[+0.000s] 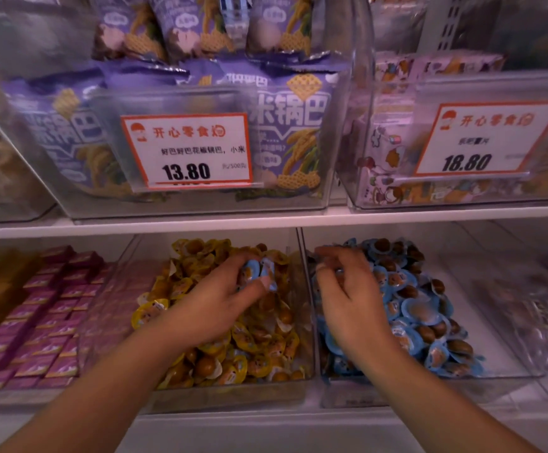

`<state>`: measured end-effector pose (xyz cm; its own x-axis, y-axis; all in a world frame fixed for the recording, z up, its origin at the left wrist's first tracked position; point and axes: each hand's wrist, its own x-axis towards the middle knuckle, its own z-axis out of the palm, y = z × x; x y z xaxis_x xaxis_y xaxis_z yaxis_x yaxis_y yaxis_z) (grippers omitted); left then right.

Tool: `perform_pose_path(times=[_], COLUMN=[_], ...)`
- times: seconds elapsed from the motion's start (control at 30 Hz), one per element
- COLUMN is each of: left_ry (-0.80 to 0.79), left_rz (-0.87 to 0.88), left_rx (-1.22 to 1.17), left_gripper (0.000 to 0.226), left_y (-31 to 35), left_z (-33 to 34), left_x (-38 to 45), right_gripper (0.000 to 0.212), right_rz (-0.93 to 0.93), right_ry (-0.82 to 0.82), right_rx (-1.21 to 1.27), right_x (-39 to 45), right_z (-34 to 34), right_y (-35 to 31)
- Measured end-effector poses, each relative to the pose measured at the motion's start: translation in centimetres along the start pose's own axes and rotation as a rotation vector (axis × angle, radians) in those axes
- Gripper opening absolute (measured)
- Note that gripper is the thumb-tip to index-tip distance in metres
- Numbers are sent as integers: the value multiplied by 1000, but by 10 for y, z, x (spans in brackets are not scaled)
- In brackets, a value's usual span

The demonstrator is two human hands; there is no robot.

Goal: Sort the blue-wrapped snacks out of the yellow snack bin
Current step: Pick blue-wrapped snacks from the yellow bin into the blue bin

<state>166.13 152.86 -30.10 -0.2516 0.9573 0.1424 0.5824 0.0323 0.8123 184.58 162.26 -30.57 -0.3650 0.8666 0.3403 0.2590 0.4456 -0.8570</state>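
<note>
A clear bin [308,322] on the lower shelf holds a heap of yellow-wrapped snacks [253,348]. My left hand [223,299] is over that heap and pinches a couple of blue-wrapped snacks [255,269] between thumb and fingers. To its right, a second clear bin [511,371] is full of blue-wrapped snacks [423,308]. My right hand [348,286] hovers over the left part of the blue heap with its fingers curled downward; whether it holds anything is hidden.
Pink boxed snacks [44,322] fill the bin to the left. The shelf edge [266,220] runs just above the bins, carrying bins of purple snack bags [285,132] with price tags [187,150]. A bin of dark packets [534,315] stands at the far right.
</note>
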Motion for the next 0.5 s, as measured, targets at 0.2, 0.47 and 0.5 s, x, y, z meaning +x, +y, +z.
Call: perform_pose_path(times=[0.2,0.47,0.5], left_ry=[119,-100,-126], left_rz=[194,170,123], left_rx=[29,-1,-66], left_gripper=[28,84,67], left_y=[50,47,40], left_z=[17,21,13], left_x=[-37,-49,-49], right_gripper=[38,21,20], right_rz=[198,359,269], right_ry=[-209,-219,-187], right_rx=[534,678,525], right_x=[-26,-28,-20], right_z=[-17,-18,-26], right_y=[-51,-54,-46])
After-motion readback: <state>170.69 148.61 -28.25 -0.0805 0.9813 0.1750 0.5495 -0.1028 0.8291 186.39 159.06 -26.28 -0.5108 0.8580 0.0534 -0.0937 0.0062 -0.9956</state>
